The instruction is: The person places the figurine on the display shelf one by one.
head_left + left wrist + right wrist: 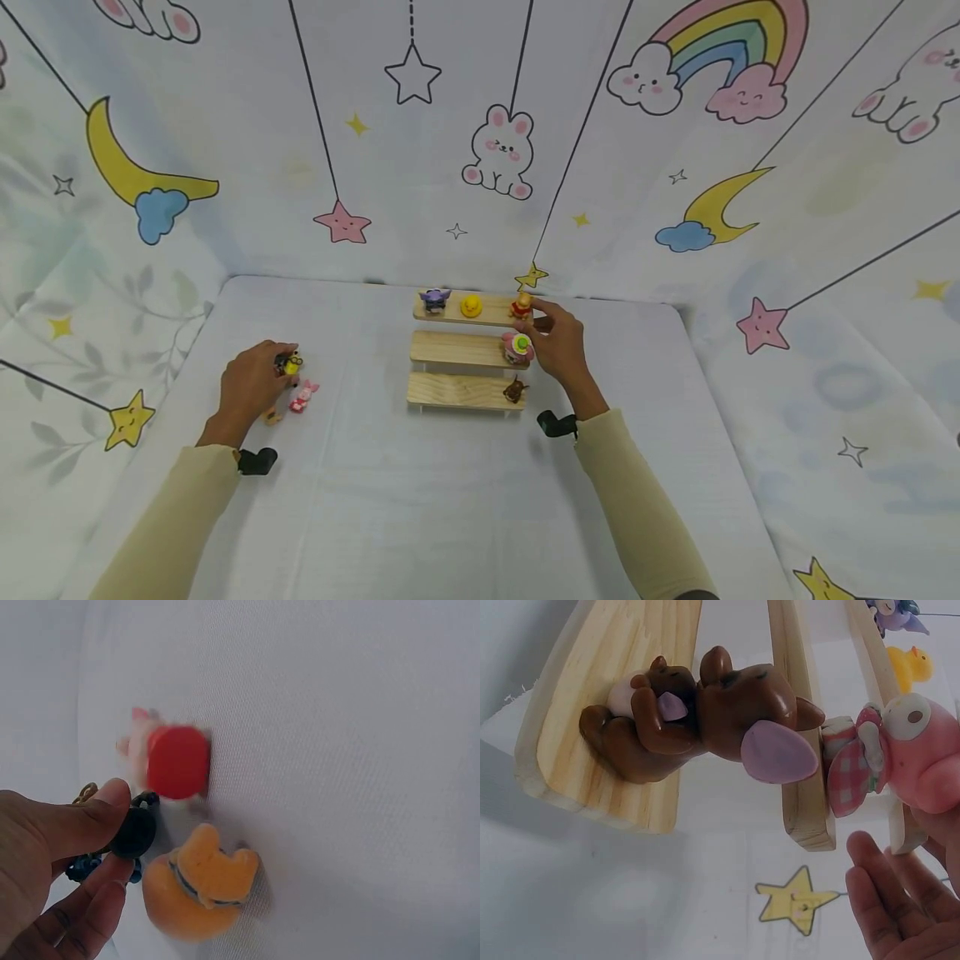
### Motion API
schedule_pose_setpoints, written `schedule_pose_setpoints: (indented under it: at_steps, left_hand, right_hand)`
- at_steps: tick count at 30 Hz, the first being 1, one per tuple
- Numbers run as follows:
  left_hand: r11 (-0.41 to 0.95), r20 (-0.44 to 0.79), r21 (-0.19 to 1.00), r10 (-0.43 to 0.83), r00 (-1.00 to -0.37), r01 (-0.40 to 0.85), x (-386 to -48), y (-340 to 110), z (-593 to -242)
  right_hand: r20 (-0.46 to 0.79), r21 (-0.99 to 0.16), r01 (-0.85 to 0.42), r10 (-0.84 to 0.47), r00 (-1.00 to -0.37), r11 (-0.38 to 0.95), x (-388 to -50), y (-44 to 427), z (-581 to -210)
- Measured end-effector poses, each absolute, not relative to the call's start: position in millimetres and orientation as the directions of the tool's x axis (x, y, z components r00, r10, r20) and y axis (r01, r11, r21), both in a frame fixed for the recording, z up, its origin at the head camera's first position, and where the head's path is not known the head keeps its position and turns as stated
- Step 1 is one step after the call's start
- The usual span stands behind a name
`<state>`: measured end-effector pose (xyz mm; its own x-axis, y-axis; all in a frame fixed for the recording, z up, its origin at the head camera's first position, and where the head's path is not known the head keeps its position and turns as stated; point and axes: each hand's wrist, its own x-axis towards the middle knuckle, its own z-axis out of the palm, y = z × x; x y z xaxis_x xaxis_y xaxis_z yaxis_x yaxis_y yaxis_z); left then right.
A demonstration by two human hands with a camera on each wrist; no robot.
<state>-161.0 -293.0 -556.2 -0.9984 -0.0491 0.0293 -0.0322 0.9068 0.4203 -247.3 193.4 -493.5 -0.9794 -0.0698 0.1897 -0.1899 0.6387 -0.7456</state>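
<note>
On the left of the table, my left hand [251, 385] pinches a small black-and-yellow figurine [291, 363]; its dark round base [135, 834] shows between thumb and fingers. Close by lie a pink piglet figurine [303, 397] with a red base and an orange figurine [199, 881], partly hidden by the hand in the head view. My right hand [561, 342] holds thumb and forefinger around a yellow bear figurine [521, 307] in a red shirt, at the right end of the top shelf. That bear is hidden in the right wrist view.
Below the bear, a pink figurine [517, 347] stands on the middle wooden shelf [457, 348]. The lowest shelf [457, 391] bears a brown kangaroo-like figurine [514, 390]. A purple figurine [434, 301] and a yellow duck [471, 306] share the top shelf [491, 311].
</note>
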Motion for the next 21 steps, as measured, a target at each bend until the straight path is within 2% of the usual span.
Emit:
schedule_pose_setpoints:
  at_steps: [7,15,21]
  left_hand:
    - [0.892,0.014,0.448,-0.071,-0.997,-0.058,-160.8,-290.9,-557.1]
    - [0.869,0.084,0.492,-0.115,-0.99,-0.059,-159.5,-288.8,-558.7]
    - [0.865,0.086,0.498,-0.125,-0.988,-0.066,-158.2,-288.6,-556.8]
  right_hand:
    - [0.188,-0.753,-0.187,-0.067,-0.98,0.631,-246.7,193.2,-492.8]
    - [0.171,-0.756,-0.17,-0.06,-0.983,0.632,-248.4,193.0,-493.4]
    - [0.159,-0.751,-0.16,-0.06,-0.985,0.641,-249.1,193.5,-493.3]
